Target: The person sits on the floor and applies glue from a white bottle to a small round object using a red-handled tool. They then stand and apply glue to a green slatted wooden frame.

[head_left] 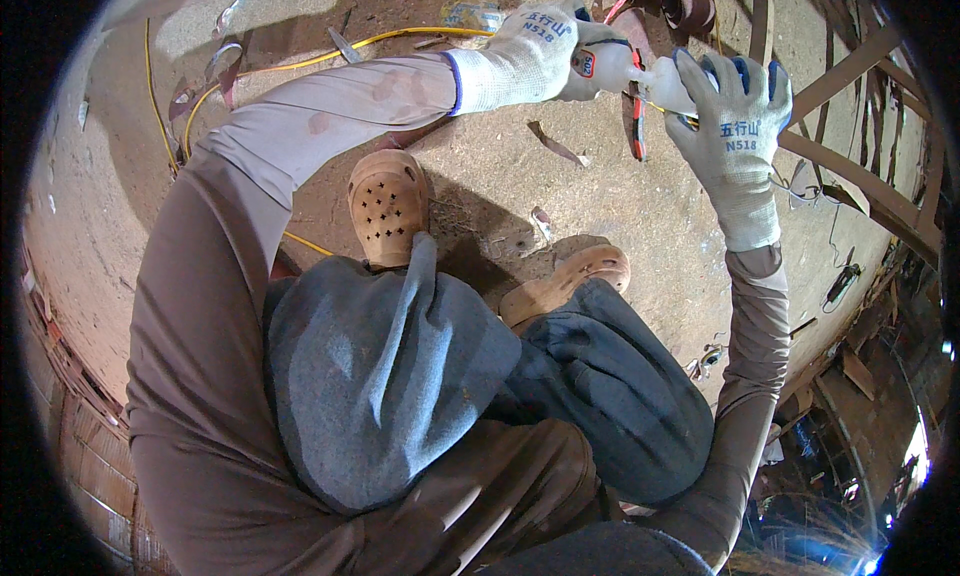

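Observation:
My left hand (535, 58), in a white knit glove with a blue cuff edge, is closed around a small white glue bottle (605, 68) with a red label. The bottle lies sideways, its neck toward the right. Opposite it, my right hand (738, 126), in a matching glove, grips a white plastic piece (668, 88) with a narrow end, perhaps a cap or a second bottle. The two narrow ends meet or nearly meet; I cannot tell whether they touch. Just below them shows a thin red-and-black object (638, 131), its kind unclear.
A yellow cable (375, 42) runs behind my left arm. Brown strip rolls (688, 4) lie at the far side. Rusty metal bars (850, 71) cross at the right. My feet in tan clogs (388, 211) stand on the dusty floor (480, 166), among scraps.

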The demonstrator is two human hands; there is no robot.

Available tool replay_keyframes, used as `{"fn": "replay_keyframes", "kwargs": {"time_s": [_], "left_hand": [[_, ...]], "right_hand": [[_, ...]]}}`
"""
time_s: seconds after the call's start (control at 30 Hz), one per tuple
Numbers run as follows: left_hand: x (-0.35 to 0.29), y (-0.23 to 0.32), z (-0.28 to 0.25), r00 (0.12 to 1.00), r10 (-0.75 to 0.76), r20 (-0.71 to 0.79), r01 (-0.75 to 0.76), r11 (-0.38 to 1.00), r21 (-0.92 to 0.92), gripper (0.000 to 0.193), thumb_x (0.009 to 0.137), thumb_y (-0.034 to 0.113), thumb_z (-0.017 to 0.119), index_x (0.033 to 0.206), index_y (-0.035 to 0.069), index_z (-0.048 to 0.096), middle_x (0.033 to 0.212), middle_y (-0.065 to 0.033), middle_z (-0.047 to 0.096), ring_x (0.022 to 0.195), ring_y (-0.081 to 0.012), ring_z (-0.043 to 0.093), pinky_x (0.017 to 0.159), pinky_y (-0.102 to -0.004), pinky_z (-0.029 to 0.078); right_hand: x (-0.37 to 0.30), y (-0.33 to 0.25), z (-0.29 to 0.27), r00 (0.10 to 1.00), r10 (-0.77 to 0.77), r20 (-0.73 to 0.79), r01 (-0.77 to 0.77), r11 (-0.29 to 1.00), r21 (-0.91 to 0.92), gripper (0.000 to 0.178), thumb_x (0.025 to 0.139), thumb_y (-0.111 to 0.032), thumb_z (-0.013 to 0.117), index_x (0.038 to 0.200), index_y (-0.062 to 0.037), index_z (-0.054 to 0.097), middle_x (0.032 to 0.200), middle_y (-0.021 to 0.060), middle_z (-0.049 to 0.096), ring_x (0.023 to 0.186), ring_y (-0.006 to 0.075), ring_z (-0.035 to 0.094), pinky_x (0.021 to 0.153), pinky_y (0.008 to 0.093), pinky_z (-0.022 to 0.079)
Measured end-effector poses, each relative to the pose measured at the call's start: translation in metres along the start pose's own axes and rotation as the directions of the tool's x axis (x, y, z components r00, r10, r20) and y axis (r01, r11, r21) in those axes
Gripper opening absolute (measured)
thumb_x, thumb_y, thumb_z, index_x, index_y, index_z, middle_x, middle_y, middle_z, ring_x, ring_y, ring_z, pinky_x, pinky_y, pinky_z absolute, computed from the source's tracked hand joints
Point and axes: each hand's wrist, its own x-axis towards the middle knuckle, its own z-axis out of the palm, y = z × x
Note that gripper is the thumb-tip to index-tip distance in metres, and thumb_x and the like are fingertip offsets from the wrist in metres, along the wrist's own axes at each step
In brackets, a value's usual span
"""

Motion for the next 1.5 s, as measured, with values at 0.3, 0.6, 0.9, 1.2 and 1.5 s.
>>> {"fn": "replay_keyframes", "kwargs": {"time_s": [0.3, 0.6, 0.9, 1.2, 1.5], "left_hand": [[0.001, -0.009, 0.010, 0.998, 0.058, -0.024, -0.060, 0.996, -0.066, 0.059, 0.068, 0.037, 0.091, 0.123, 0.023, 0.075, 0.108, -0.0078, 0.073, 0.099, -0.0270, 0.072, 0.089, -0.0381, 0.056], [0.000, -0.007, 0.009, 0.999, 0.042, -0.021, -0.043, 0.997, -0.070, 0.059, 0.068, 0.035, 0.092, 0.122, 0.021, 0.075, 0.109, -0.0092, 0.072, 0.098, -0.0275, 0.072, 0.088, -0.0382, 0.057], [0.000, 0.001, 0.004, 1.000, -0.007, 0.015, 0.008, 0.996, -0.090, 0.062, 0.067, 0.035, 0.093, 0.125, 0.023, 0.074, 0.111, -0.0088, 0.070, 0.100, -0.0286, 0.071, 0.089, -0.0372, 0.057], [0.001, -0.002, 0.005, 1.000, 0.005, 0.014, -0.005, 1.000, -0.005, 0.061, 0.067, 0.038, 0.092, 0.125, 0.029, 0.073, 0.112, -0.0094, 0.068, 0.101, -0.0300, 0.070, 0.089, -0.0385, 0.057], [0.001, -0.006, 0.007, 0.999, 0.013, 0.036, -0.012, 1.000, -0.025, 0.066, 0.069, 0.052, 0.089, 0.129, 0.031, 0.071, 0.118, -0.0123, 0.067, 0.106, -0.0345, 0.068, 0.093, -0.0453, 0.054]], "right_hand": [[0.000, 0.001, -0.001, 1.000, -0.011, -0.012, 0.011, 1.000, 0.020, 0.071, 0.068, -0.032, 0.084, 0.136, -0.0276, 0.064, 0.123, 0.0024, 0.063, 0.123, 0.0268, 0.052, 0.116, 0.0570, 0.028], [0.001, 0.000, -0.002, 1.000, -0.012, -0.012, 0.012, 1.000, 0.005, 0.069, 0.069, -0.033, 0.084, 0.135, -0.0275, 0.065, 0.123, 0.0024, 0.063, 0.122, 0.0269, 0.052, 0.116, 0.0567, 0.029], [0.001, 0.001, 0.000, 0.999, -0.021, -0.035, 0.022, 1.000, 0.013, 0.069, 0.068, -0.033, 0.083, 0.135, -0.0276, 0.065, 0.123, 0.0024, 0.064, 0.122, 0.0273, 0.053, 0.116, 0.0565, 0.029], [0.001, 0.000, 0.001, 1.000, -0.014, -0.011, 0.014, 1.000, -0.001, 0.070, 0.069, -0.033, 0.083, 0.137, -0.0286, 0.064, 0.124, 0.0022, 0.063, 0.124, 0.0270, 0.052, 0.117, 0.0578, 0.027], [0.002, 0.000, -0.002, 1.000, -0.005, -0.006, 0.005, 1.000, 0.009, 0.070, 0.069, -0.033, 0.084, 0.135, -0.0281, 0.065, 0.122, 0.0025, 0.063, 0.123, 0.0273, 0.052, 0.118, 0.0571, 0.027]]}}
